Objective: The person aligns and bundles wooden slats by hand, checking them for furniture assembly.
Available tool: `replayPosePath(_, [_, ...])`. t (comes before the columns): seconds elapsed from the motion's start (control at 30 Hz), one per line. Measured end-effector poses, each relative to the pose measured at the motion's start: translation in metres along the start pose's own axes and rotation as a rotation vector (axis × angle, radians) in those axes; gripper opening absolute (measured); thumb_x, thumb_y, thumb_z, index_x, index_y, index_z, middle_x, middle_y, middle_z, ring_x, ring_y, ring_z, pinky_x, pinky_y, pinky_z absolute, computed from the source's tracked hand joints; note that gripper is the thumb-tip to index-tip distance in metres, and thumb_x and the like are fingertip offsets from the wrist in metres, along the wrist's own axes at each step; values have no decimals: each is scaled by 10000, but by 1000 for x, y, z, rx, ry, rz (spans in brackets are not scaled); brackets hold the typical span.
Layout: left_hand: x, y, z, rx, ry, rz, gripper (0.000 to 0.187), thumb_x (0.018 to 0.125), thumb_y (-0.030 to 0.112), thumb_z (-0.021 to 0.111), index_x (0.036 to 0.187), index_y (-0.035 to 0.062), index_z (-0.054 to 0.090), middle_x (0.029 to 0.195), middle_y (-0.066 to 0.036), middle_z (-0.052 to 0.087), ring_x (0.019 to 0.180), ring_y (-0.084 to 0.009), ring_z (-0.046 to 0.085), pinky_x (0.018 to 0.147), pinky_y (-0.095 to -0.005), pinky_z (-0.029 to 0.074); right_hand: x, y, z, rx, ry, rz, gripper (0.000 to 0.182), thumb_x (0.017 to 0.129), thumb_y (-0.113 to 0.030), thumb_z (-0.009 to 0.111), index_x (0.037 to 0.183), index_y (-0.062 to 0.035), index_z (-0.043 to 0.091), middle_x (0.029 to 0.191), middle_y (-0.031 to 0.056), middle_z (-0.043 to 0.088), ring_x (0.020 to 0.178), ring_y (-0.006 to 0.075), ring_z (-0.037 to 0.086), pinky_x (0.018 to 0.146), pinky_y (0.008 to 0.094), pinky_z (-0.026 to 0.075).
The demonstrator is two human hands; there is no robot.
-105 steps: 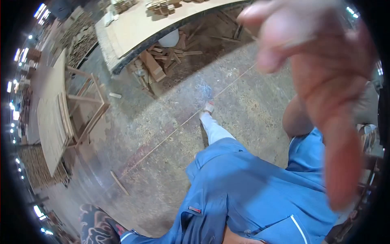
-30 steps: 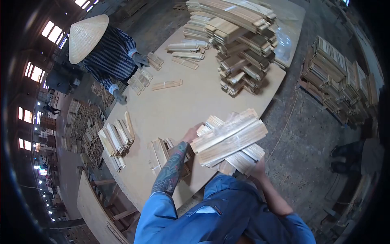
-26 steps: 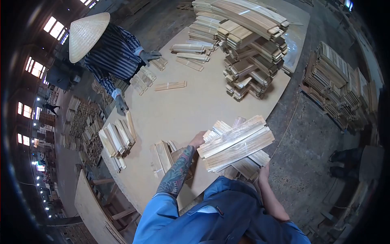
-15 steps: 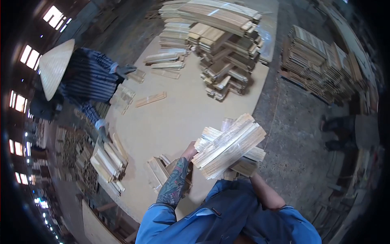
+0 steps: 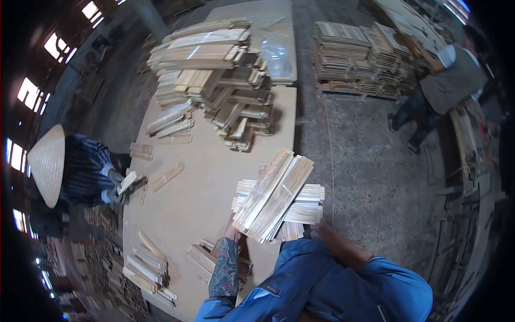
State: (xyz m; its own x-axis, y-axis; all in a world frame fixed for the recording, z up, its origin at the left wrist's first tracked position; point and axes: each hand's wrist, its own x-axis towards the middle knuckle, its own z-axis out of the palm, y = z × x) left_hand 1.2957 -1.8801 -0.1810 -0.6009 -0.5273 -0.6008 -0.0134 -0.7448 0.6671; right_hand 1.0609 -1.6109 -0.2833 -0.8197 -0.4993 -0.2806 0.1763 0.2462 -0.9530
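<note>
A stack of wooden slats (image 5: pixel 274 199) is held in front of my body at the table's near right side. Its bundles lie crosswise, the top one slanting over those below. My left hand (image 5: pixel 232 231) grips its left side, with the fingers mostly hidden under the wood. On the right side my right hand (image 5: pixel 318 229) holds the lower slats, its fingers also largely covered. Beside my left forearm, a smaller group of slats (image 5: pixel 205 260) lies on the table (image 5: pixel 201 193).
A tall crisscross pile of slats (image 5: pixel 214 75) stands at the table's far end. More slats (image 5: pixel 147 265) lie at the near left. A co-worker in a conical hat (image 5: pixel 48 166) handles wood on the left. Another person (image 5: pixel 450 80) stands right, near palletised boards (image 5: pixel 359 59).
My view has turned right. The held stack's top bundle now points more steeply away from me. The co-worker on the left has drawn both hands together around a light piece of wood.
</note>
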Motion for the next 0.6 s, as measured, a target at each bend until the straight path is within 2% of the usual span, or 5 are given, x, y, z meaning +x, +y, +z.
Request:
replayPosePath(0.17, [17,-10,21,272,154,97,414,965,131,577,1352,-10,531,1263,-120,639,1106,-194,640,915,-329,536,29,-33,29,-26,119,-37,319,932,-107,551,1241,-34,584,1225,135,642,1143,226,605,946,363,487])
replayPosePath(0.23, [10,1,25,691,115,480,390,948,98,583,1321,-15,562,1212,-106,666,1034,-172,651,855,-311,530,5,-38,39,-27,98,-25,311,930,-98,551,1232,-35,592,1221,135,645,1139,224,608,941,361,489])
replayPosePath(0.43, [10,85,48,211,441,456,549,1017,358,470,1446,21,403,1430,-147,491,1206,-228,534,992,-351,447,7,-65,32,-20,68,84,359,881,-211,641,1192,-34,615,1091,177,694,1061,277,658,887,388,508])
replayPosePath(0.53, [-3,168,108,439,266,613,593,1019,458,408,1479,84,389,1454,-116,480,1278,-272,486,1068,-445,387,2,-91,27,-39,61,97,324,866,-210,675,1134,-28,649,1028,166,713,964,276,686,828,390,515])
replayPosePath(0.6, [-1,132,224,1346,114,868,608,854,461,606,1372,158,512,1440,-130,469,1268,-335,468,1052,-502,382,9,-108,39,-178,73,174,318,874,-205,684,1126,-16,643,1012,152,706,947,207,666,832,355,507])
